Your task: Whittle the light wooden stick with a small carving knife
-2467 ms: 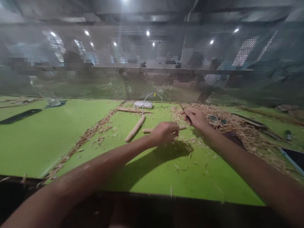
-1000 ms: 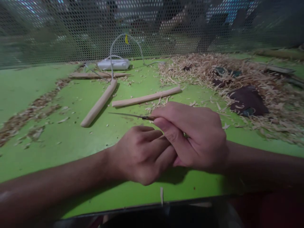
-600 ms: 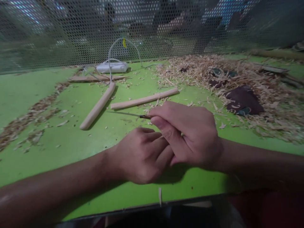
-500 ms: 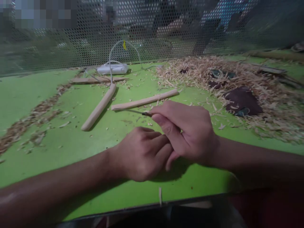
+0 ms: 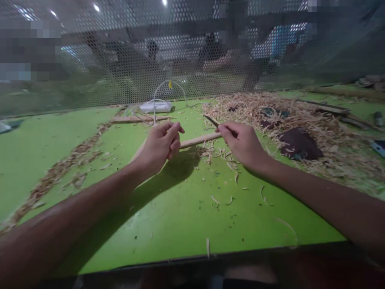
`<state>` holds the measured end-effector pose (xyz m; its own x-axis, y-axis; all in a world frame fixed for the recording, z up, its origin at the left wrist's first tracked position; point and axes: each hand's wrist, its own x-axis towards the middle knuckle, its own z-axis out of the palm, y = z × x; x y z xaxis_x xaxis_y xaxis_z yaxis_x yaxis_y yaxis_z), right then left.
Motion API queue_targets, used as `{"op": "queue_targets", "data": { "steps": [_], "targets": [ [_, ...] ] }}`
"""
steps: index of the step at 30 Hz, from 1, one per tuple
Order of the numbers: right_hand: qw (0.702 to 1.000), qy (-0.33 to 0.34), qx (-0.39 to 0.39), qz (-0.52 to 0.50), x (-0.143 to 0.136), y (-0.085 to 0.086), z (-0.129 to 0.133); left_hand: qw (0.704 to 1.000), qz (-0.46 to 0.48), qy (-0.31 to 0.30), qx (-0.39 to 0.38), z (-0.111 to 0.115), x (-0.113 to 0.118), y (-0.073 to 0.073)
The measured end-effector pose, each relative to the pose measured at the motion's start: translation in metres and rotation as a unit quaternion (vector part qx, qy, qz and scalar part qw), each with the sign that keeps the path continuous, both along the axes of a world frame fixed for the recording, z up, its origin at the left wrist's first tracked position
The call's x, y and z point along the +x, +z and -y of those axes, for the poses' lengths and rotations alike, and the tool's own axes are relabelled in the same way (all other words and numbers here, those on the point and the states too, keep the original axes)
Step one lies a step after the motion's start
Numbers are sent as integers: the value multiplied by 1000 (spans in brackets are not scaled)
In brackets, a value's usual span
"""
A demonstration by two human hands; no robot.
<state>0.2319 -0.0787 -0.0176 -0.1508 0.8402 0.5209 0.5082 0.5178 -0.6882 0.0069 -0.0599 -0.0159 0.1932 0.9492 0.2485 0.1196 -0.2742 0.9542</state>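
My left hand [image 5: 161, 146] hovers over the board with its fingers loosely curled; nothing shows in them. In my right hand [image 5: 245, 144] a small knife [image 5: 211, 120] is gripped, its thin dark blade pointing up and to the left. A pale, whittled wooden stick [image 5: 200, 140] lies on the green tabletop [image 5: 180, 224], between and behind both hands. Another pale stick [image 5: 138, 152] is mostly covered by my left hand. Thin curled shavings [image 5: 210, 154] are scattered just below the first stick.
A large heap of wood shavings [image 5: 246, 102] with a dark brown cloth-like piece [image 5: 300, 142] spreads at the right. A line of shavings [image 5: 60, 176] runs down the left. At the back are a flat stick [image 5: 129, 119], a white cabled box [image 5: 156, 106] and a mesh screen [image 5: 126, 76].
My hands, together near the front before, have come apart and moved farther away. The knife blade has tilted upward. Curled shavings now show in the middle of the table. The view has tilted up.
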Motion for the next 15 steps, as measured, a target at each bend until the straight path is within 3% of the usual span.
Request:
{"op": "queue_targets", "data": {
  "steps": [5,8,11,13,15],
  "targets": [
    [1000,4,-11,-14,3,-1,-5,1000,4,16,-8,-13,-8,-6],
    [1000,7,-13,9,4,-2,-7,987,-113,74,88,-20,-14,-11],
    [999,1,-29,42,5,-4,-9,911,-331,88,228,-24,-18,-11],
    [997,-9,-47,59,6,-6,-10,851,-446,36,276,-23,-19,-10],
    [995,-17,-62,71,7,-7,-12,810,-509,-12,293,-21,-18,-9]
  ]
}}
